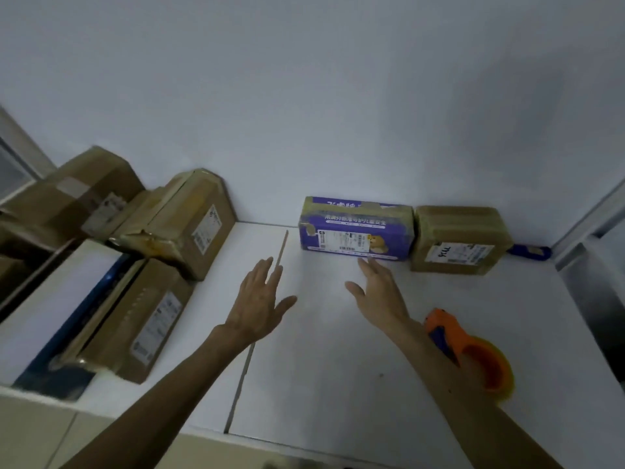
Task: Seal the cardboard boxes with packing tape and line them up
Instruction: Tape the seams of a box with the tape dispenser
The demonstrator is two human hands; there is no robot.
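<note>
**Both hands open over the table, taped boxes just ahead**

Your left hand (260,299) is open, palm down, fingers straight and slightly spread, holding nothing above the white table (321,367). Your right hand (378,292) is open too, thumb out to the side and fingers stretched forward. Its fingertips reach the lower front edge of the purple box (356,228); whether they touch it cannot be told.

The purple box stands straight ahead of your right hand, against the wall, with yellowish tape across its top and ends. Just to the right of it, side by side, sits the taped brown box (461,240), which carries a white label with handwriting.

The orange tape dispenser (473,353) lies on the table just beside your right forearm, on its outer side, behind the hand.

To the left of your left hand stands a large brown box (189,225), and nearer to you, beside that forearm, a long brown box (135,319) with a white label on its end. A thin seam in the table runs under your left hand.
</note>
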